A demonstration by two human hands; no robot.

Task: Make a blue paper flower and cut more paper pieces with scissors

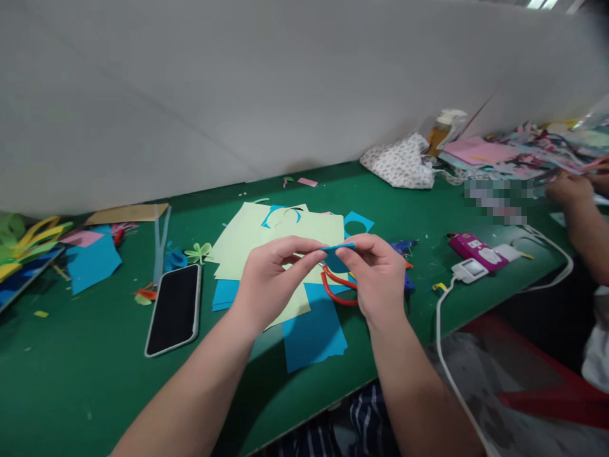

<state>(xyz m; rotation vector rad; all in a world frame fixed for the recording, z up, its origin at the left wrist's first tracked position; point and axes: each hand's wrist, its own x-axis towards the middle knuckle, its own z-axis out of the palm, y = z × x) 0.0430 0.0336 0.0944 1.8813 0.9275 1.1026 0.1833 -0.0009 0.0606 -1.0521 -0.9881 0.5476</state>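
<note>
**Blue paper piece [340,246] pinched between left hand [280,276] and right hand [378,273]**

Both hands meet above the middle of the green tabletop [118,393], each closed narrowly on the blue paper piece, thumb against fingers, one at either end. The piece is held nearly edge-on. Just below it show the red handles of scissors [343,303], partly hidden by the right hand; whether that hand also grips them cannot be told.

Under and beyond the hands, pale green sheets [233,244] lie in an overlapping pile, with curved blue and pale green offcuts on top. A blue sheet [316,336] reaches out from the pile toward the near edge. At the pile's far right corner lies a blue scrap with a round hole [366,221].

Left of the pile are a pale green paper flower [198,252] and, nearer, a phone [174,311] with a dark screen. Farther left lie a blue sheet with pink paper on it, a brown strip [126,214] and yellow and green paper loops [42,238].

To the right are a magenta device [476,249] and a small white device [470,270] with a white cable. Beyond them sit a patterned cloth bag [399,160] and a bottle [445,132]; at the far right, another person's hands [571,188] are among paper strips.
</note>
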